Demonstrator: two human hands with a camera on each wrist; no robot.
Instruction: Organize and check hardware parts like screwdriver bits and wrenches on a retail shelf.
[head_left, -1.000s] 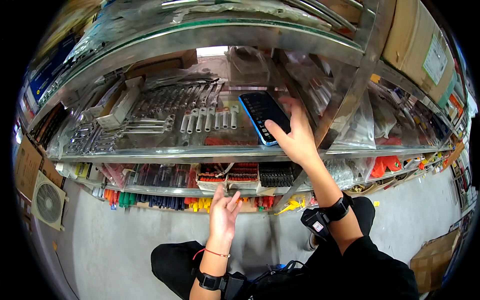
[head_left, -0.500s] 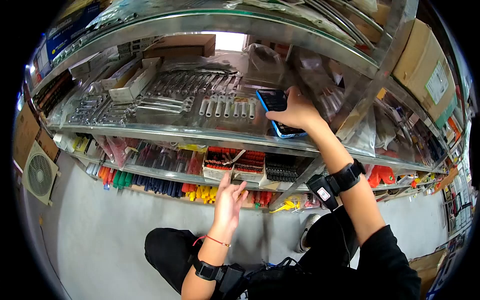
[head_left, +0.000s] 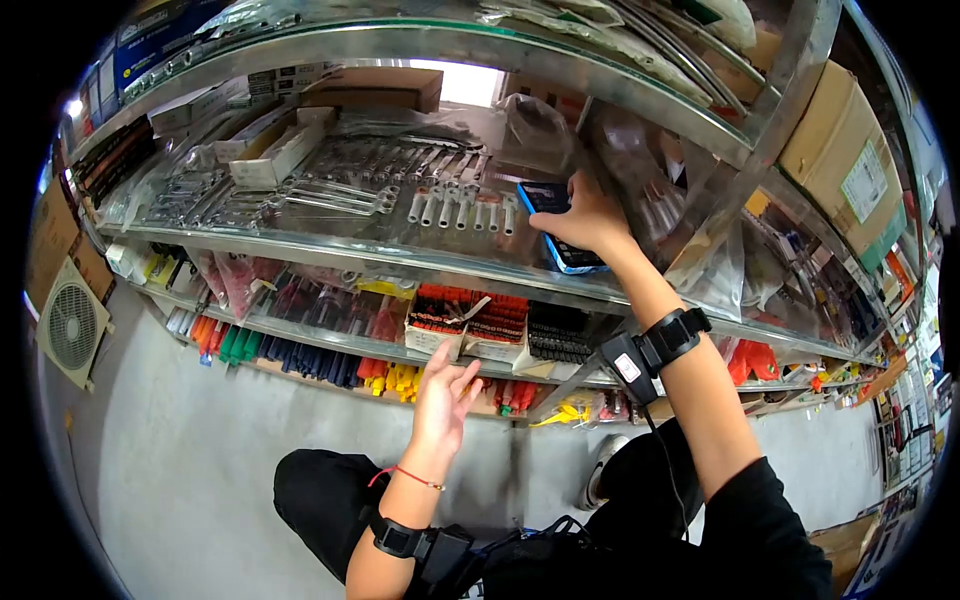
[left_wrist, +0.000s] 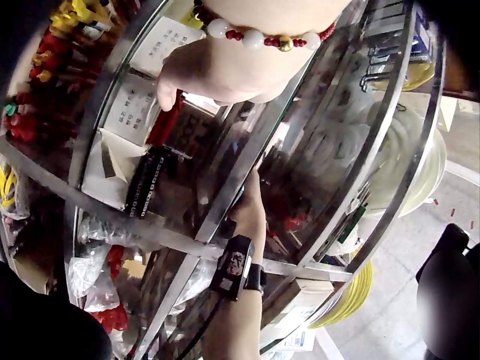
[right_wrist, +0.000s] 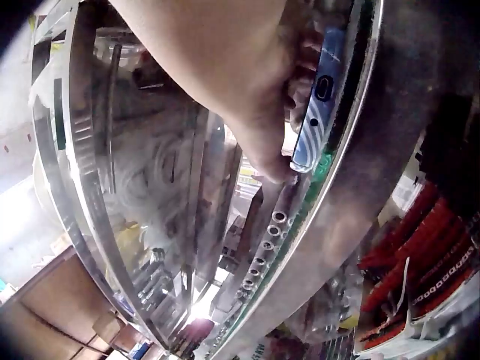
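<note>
In the head view, a phone (head_left: 574,258) in a blue case lies face up on the glass shelf. My right hand (head_left: 592,215) grips it from above, thumb at its left edge and fingers across toward the far right side. The right wrist view shows the phone's blue end (right_wrist: 319,105) close over the shelf edge, with the hand across it. Left of the phone stands a row of metal pipe-like sockets (head_left: 462,210). My left hand (head_left: 440,405) hangs before the lower shelf, palm up, fingers loosely bent and holding nothing, near a white box (head_left: 433,342) of red-and-black packets.
Combination wrenches (head_left: 340,195) and an open carton (head_left: 270,160) lie further left on the same shelf. A metal upright (head_left: 740,200) stands right of the right hand. Overhead runs the upper shelf's metal edge (head_left: 420,45). Black packets (head_left: 560,338) fill the lower shelf beside the red ones.
My right hand has moved from the phone's right side to over it and now grips it. The left hand stays low, before the lower shelf. The head view has shifted.
</note>
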